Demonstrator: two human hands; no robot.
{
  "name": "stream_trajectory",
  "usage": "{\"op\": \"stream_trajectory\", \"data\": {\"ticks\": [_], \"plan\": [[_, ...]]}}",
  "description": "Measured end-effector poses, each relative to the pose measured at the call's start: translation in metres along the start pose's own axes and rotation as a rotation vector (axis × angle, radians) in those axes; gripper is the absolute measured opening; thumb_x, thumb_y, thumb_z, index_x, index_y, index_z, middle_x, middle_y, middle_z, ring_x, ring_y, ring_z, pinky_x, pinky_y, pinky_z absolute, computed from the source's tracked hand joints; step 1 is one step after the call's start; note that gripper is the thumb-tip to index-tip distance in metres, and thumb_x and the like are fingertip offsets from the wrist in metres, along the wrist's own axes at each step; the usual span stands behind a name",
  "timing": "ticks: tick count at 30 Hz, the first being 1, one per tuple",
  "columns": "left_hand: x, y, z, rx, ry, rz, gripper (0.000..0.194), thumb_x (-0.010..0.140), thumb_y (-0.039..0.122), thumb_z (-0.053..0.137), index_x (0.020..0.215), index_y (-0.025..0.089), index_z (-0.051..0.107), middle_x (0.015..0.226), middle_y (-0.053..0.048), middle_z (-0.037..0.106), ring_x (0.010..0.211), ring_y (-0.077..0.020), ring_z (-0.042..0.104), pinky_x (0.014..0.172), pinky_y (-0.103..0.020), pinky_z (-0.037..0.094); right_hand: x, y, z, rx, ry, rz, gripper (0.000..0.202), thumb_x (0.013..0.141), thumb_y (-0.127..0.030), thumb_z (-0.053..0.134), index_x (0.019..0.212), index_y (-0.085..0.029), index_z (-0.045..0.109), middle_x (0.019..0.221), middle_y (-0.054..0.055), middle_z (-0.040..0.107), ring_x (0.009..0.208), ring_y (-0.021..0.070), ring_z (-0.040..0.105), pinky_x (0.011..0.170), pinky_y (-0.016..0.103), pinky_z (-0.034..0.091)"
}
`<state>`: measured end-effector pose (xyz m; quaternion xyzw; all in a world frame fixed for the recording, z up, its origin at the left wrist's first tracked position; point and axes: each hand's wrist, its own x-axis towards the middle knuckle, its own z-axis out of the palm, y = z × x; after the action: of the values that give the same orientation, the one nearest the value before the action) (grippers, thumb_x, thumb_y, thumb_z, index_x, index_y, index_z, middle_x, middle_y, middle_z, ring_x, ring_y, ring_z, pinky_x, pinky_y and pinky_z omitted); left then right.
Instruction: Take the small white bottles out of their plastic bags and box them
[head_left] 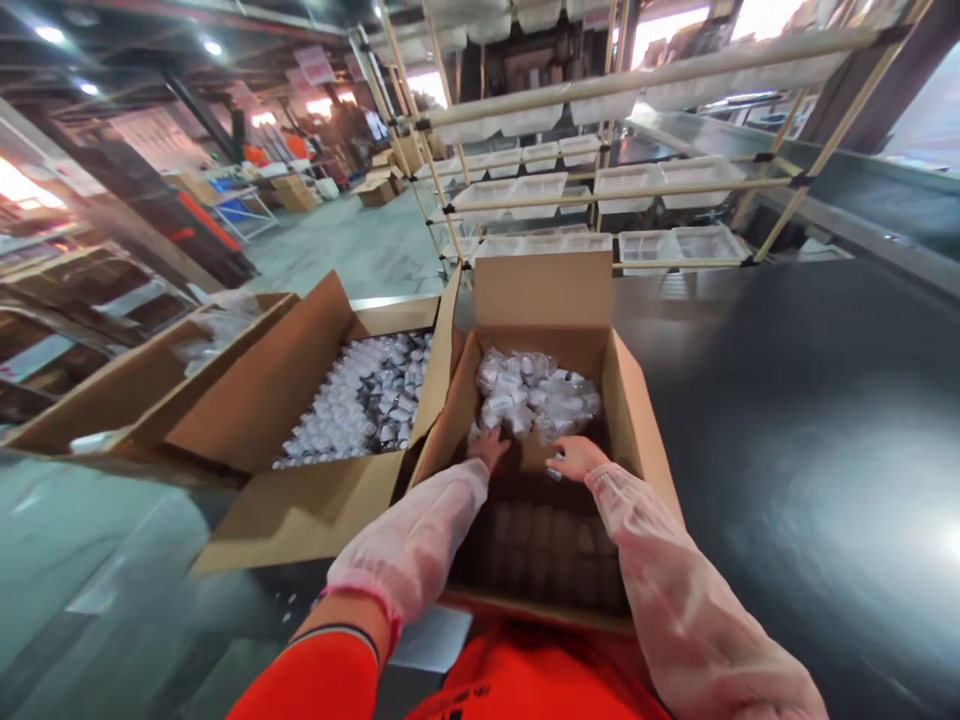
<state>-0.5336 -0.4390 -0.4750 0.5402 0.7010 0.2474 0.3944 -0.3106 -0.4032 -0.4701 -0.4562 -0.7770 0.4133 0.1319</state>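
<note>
An open cardboard box (634,400) stands in front of me, with clear plastic bags (525,390) of small white-capped items in its far half. My left hand (491,450) is inside near the left wall, fingers spread at the edge of the bags. To its right, my right hand (577,459) is curled round a small whitish item (556,464). Rows of items (551,545) lie in shadow in the near half. Sheer white sleeves cover both forearms.
On the left, a second open box (259,390) holds many small white-capped bottles (360,395). Another box (142,400) with plastic is further left. Behind stands a pipe rack (675,188) with white trays. A dark tabletop (810,400) extends to the right.
</note>
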Motion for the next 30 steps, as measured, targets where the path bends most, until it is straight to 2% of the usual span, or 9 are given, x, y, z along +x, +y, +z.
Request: {"op": "stream_trajectory", "data": {"ticks": [4,7,10,13,16,20,23,27,30], "plan": [[0.004,0.011,-0.001,-0.072,-0.005,0.012,0.016,0.08,0.029,0.068,0.083,0.014,0.066,0.101,-0.008,0.065,0.104,-0.0227,0.056,0.096,-0.045,0.042,-0.002,-0.006,-0.004,0.125,0.061,-0.013,0.005,0.074,-0.017,0.069,0.077,-0.014,0.066,0.082,0.004,0.069,0.084,0.0193,0.064,0.084,0.038,0.049],[0.004,0.03,0.004,-0.219,-0.074,0.053,0.023,0.061,0.031,0.081,0.066,0.013,0.067,0.075,-0.005,0.066,0.084,-0.0216,0.06,0.087,-0.038,0.046,-0.005,-0.017,-0.011,0.253,0.112,-0.092,0.031,0.063,-0.004,0.065,0.092,-0.016,0.068,0.098,0.006,0.071,0.098,0.0233,0.063,0.09,0.036,0.046],[-0.005,0.049,0.006,-0.418,-0.105,0.085,0.038,0.056,0.042,0.082,0.076,0.013,0.069,0.07,-0.002,0.066,0.067,-0.0161,0.058,0.072,-0.03,0.048,-0.01,-0.028,-0.02,0.517,0.046,-0.173,0.048,0.059,-0.009,0.067,0.106,-0.019,0.064,0.104,0.003,0.07,0.097,0.0199,0.063,0.084,0.03,0.049],[-0.02,0.062,0.0,-0.595,-0.1,0.09,0.043,0.054,0.05,0.079,0.072,0.012,0.067,0.062,-0.001,0.064,0.055,-0.0118,0.054,0.058,-0.026,0.045,-0.014,-0.031,-0.026,0.766,-0.003,-0.139,0.03,0.063,-0.032,0.07,0.087,-0.016,0.065,0.077,0.001,0.068,0.07,0.0152,0.062,0.065,0.026,0.049],[-0.032,0.071,-0.01,-0.731,-0.095,0.109,0.043,0.052,0.052,0.079,0.062,0.013,0.062,0.058,-0.001,0.061,0.053,-0.0108,0.054,0.056,-0.025,0.044,-0.011,-0.028,-0.028,0.798,0.101,-0.079,0.034,0.064,-0.047,0.069,0.075,-0.016,0.061,0.065,-0.001,0.06,0.06,0.0116,0.054,0.058,0.024,0.044],[-0.035,0.08,-0.011,-0.806,-0.084,0.12,0.044,0.045,0.042,0.084,0.072,0.012,0.066,0.059,0.0,0.063,0.05,-0.0091,0.052,0.05,-0.022,0.04,-0.004,-0.024,-0.027,0.815,0.25,0.027,0.039,0.063,-0.053,0.07,0.079,-0.019,0.059,0.066,-0.002,0.057,0.062,0.0116,0.053,0.057,0.022,0.045],[-0.032,0.084,-0.002,-0.834,0.004,0.144,0.045,0.05,0.042,0.084,0.079,0.011,0.067,0.061,0.002,0.062,0.05,-0.0068,0.049,0.05,-0.02,0.037,-0.007,-0.026,-0.024,0.841,0.179,0.128,0.044,0.071,-0.063,0.06,0.081,-0.021,0.059,0.062,-0.002,0.056,0.053,0.0116,0.053,0.049,0.024,0.045],[-0.029,0.085,0.003,-0.843,0.109,0.194,0.041,0.053,0.041,0.084,0.071,0.014,0.06,0.059,0.006,0.059,0.053,-0.0053,0.049,0.052,-0.018,0.038,-0.016,-0.03,-0.022,0.884,-0.013,0.167,0.039,0.06,-0.049,0.076,0.076,-0.017,0.06,0.066,0.004,0.063,0.057,0.017,0.061,0.053,0.031,0.052],[-0.029,0.083,-0.007,-0.827,0.064,0.19,0.042,0.054,0.041,0.083,0.073,0.016,0.056,0.06,0.006,0.061,0.045,-0.0041,0.045,0.043,-0.016,0.03,-0.014,-0.027,-0.027,0.888,0.098,0.188,0.029,0.058,-0.033,0.073,0.075,-0.018,0.056,0.064,0.001,0.059,0.058,0.0155,0.059,0.056,0.03,0.052]]}}
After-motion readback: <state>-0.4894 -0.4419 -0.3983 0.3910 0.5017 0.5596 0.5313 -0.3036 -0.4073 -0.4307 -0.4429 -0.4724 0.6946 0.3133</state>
